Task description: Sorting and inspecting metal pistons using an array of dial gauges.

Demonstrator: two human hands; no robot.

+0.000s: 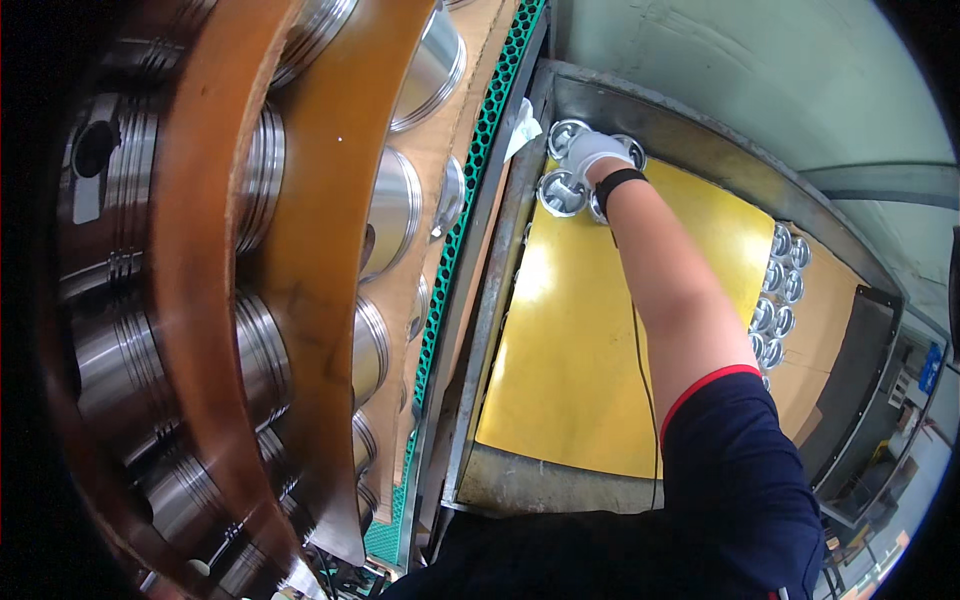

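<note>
My right hand (597, 152), in a white glove with a black band at the wrist, reaches far out to the back left corner of a yellow sheet (590, 330). Shiny metal pistons stand around it: one piston (561, 193) in front to the left, another piston (566, 134) behind, and one more (632, 152) at its right side. Part of a further piston (598, 207) shows below the wrist. The glove is over this group, and its fingers are hidden, so whether it grips a piston does not show. My left hand is out of sight.
A metal-walled tray (690, 125) surrounds the yellow sheet. Smaller-looking pistons (782, 283) line cardboard at the right, lower than the sheet. Close on my left rise stacked brown boards (330, 180) with large pistons (262, 350) between them. A thin dark cable (645, 372) hangs beside my arm.
</note>
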